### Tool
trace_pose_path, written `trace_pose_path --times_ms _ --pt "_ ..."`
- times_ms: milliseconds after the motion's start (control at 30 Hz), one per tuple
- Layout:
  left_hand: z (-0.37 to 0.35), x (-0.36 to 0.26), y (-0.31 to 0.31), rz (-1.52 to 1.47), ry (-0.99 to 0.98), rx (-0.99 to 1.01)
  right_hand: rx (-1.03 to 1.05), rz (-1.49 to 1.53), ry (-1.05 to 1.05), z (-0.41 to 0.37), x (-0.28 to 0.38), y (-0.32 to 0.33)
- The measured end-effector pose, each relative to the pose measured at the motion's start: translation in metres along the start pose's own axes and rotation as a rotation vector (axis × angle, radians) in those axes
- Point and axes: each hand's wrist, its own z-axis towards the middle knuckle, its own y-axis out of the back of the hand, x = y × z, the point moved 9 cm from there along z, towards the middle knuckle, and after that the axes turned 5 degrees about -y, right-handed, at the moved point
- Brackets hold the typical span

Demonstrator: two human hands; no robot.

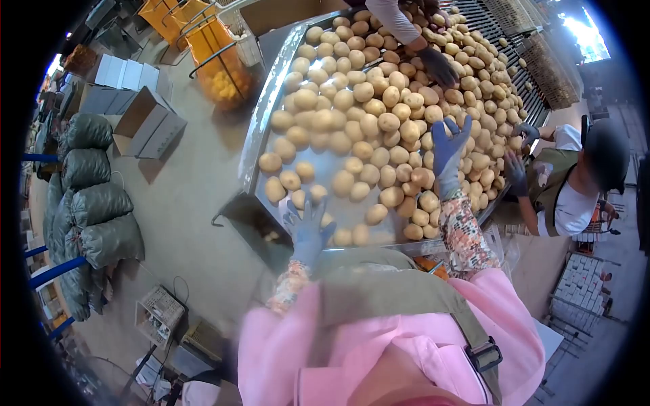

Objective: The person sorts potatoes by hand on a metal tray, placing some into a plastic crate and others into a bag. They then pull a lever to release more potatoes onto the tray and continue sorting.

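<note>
Potatoes (371, 125) cover most of the table (265, 101), thin at my near-left corner and packed tight from the middle to the far right. Nearest: left hand (308, 229), blue glove, at the near edge of the table, fingers spread and pointing away from me, holding nothing. A few loose potatoes lie just beside it; cannot tell whether a fingertip touches one. Right hand (448, 154), blue glove, reaches further in, above the dense pile. Its fingers are spread, palm down, nothing pinched; contact with the potatoes under it cannot be told. To my right, a co-worker (575, 186) in a cap stands at the table's side, both gloved hands (517, 173) at the edge of the pile. Far side: another person's dark-gloved hand (439, 66) rests among the potatoes, light sleeve (394, 20) above it. On the floor to my left: green sacks (95, 196) stacked together, then open cartons (145, 122), and furthest, orange crates (215, 61) beside the table's far-left corner.
</note>
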Motion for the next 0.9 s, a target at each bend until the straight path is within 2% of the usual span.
trace_pose_path --times_ms 67,100,133,233,300,333,367,400,433,500,567,600,633,667,700,733,767,800,833,867,900 --pt "-0.002 0.0 -0.002 0.004 -0.003 -0.009 0.033 -0.226 0.083 -0.002 -0.008 -0.02" --pt "0.001 -0.001 -0.001 0.005 -0.007 -0.032 0.106 -0.311 0.138 -0.017 -0.009 -0.042" --pt "0.006 0.001 -0.006 0.063 0.03 0.03 0.194 -0.374 0.208 -0.041 -0.006 -0.068" --pt "0.021 -0.002 -0.012 0.125 -0.013 -0.005 0.483 -0.527 0.489 -0.158 0.009 -0.153" --pt "0.027 0.003 -0.009 0.221 -0.034 -0.017 0.473 -0.607 0.691 -0.233 0.022 -0.182" --pt "0.03 0.015 -0.017 0.195 0.012 0.026 0.47 -0.605 0.686 -0.237 0.026 -0.178" --pt "0.03 0.026 -0.025 0.166 0.053 0.072 0.704 -0.323 0.639 -0.25 0.029 -0.177" --pt "0.022 0.029 -0.02 0.234 -0.012 -0.074 0.922 -0.031 0.571 -0.262 0.038 -0.171" --pt "0.008 0.028 -0.003 0.12 -0.094 -0.25 0.916 -0.035 0.552 -0.256 0.043 -0.156" --pt "-0.013 0.044 0.004 0.121 -0.02 -0.268 1.01 0.382 -0.216 -0.217 0.009 -0.129" --pt "-0.03 0.067 -0.002 0.067 -0.027 -0.294 0.707 0.296 -0.049 -0.17 0.008 -0.08" --pt "-0.039 0.081 0.0 -0.03 0.0 -0.376 0.703 0.299 -0.053 -0.162 -0.005 -0.067" --pt "-0.044 0.089 0.009 -0.126 0.026 -0.456 0.653 -0.017 0.024 -0.152 -0.019 -0.054" --pt "-0.047 0.092 0.012 -0.121 0.022 -0.45 0.594 -0.332 0.096 -0.147 -0.032 -0.045" --pt "-0.05 0.095 0.03 -0.039 0.117 -0.499 0.589 -0.328 0.089 -0.157 -0.049 -0.05" --pt "-0.052 0.096 0.046 0.044 0.211 -0.546 0.64 -0.497 0.151 -0.186 -0.079 -0.067" --pt "-0.045 0.091 0.053 0.049 0.207 -0.538 0.694 -0.666 0.212 -0.211 -0.098 -0.076" --pt "-0.033 0.088 0.062 -0.067 0.178 -0.586 0.877 -0.628 0.038 -0.216 -0.055 -0.068" --pt "-0.016 0.082 0.076 -0.184 0.153 -0.638 0.929 -0.603 -0.009 -0.221 -0.048 -0.081" --pt "0.008 0.06 0.095 -0.24 0.164 -0.554 0.946 -0.44 0.015 -0.226 -0.042 -0.101" --pt "0.039 0.043 0.104 -0.494 0.112 -0.502 0.962 -0.275 0.034 -0.232 -0.035 -0.121"
